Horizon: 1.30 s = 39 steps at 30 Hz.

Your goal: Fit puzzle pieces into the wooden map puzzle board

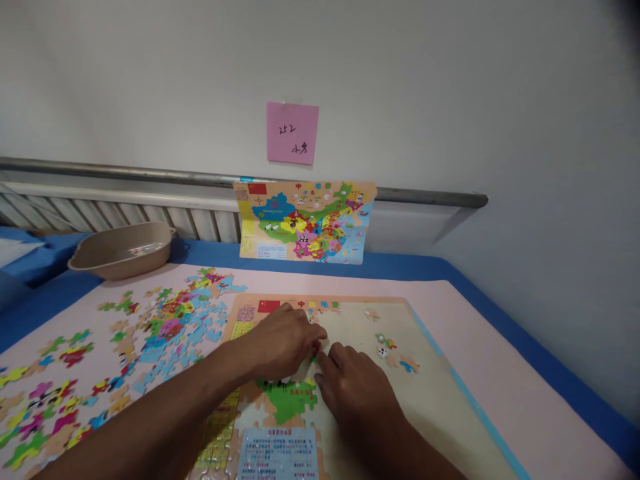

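Over a partly assembled map jigsaw puzzle (293, 403) on a pale board (440, 413), both hands meet with their fingertips close together. My left hand (285, 339) is closed in a pinch on a small puzzle piece (316, 347), mostly hidden, with red and green showing. Curled against the same spot from the right, my right hand (357, 380) has closed fingers; whatever is between them is hidden. Joined pieces fill the board's left side and part of its top edge. A few loose pieces (384, 351) lie on the bare board beyond my right hand.
Many loose puzzle pieces (170, 323) spread over the pink table sheet at left. A beige basin (123, 252) stands at the back left with something small inside. A printed map (307, 223) hangs from a metal rail (430, 198), below a pink note (293, 133) on the wall.
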Tool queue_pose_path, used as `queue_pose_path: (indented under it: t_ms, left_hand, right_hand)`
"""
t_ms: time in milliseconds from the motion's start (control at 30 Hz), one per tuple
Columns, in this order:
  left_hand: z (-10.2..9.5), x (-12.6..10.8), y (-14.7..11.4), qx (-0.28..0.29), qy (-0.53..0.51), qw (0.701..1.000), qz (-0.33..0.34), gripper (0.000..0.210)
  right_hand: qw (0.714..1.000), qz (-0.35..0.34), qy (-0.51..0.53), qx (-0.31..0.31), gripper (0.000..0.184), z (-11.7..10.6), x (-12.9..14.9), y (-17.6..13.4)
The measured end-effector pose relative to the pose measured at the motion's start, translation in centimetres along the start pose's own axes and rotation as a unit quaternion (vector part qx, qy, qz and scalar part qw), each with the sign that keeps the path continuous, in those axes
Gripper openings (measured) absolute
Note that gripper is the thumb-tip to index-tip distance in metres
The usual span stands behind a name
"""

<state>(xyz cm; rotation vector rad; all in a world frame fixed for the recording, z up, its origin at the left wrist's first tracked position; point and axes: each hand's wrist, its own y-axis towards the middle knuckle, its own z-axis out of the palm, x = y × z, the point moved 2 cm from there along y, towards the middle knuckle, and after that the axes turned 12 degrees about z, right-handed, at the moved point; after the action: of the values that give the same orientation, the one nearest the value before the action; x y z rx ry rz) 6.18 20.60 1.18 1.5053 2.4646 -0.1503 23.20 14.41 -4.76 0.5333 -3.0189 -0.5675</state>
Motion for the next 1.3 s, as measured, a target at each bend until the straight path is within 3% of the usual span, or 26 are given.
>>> queue_pose_path:
  t_ms: [167,400,667,1100,1300]
  left_hand:
    - [-0.1,-0.1,0.1,0.004,-0.001,1.0,0.0,0.019]
    - [-0.5,-0.4,0.1,0.015,0.0,1.0,-0.01,0.017]
    - [0.1,0.1,0.1,-0.006,0.003,1.0,0.005,0.016]
    - [-0.4,-0.2,0.2,0.013,-0.008,1.0,-0.009,0.019]
    - [-0.2,0.0,0.1,-0.003,-0.014,1.0,0.002,0.017]
  right_hand:
    - [1.0,0.009,0.016,0.007,0.018,0.4,-0.3,0.1]
    - [0.979,0.098,0.124,0.126,0.019,-0.4,-0.8,0.6]
    - [0.958,0.161,0.114,0.208,0.009,-1.5,-0.2,1.5]
    - [0.952,0.165,0.108,0.233,0.01,-1.8,-0.3,2.4]
    - [0.96,0.144,0.127,0.205,0.011,-1.3,-0.7,2.0]
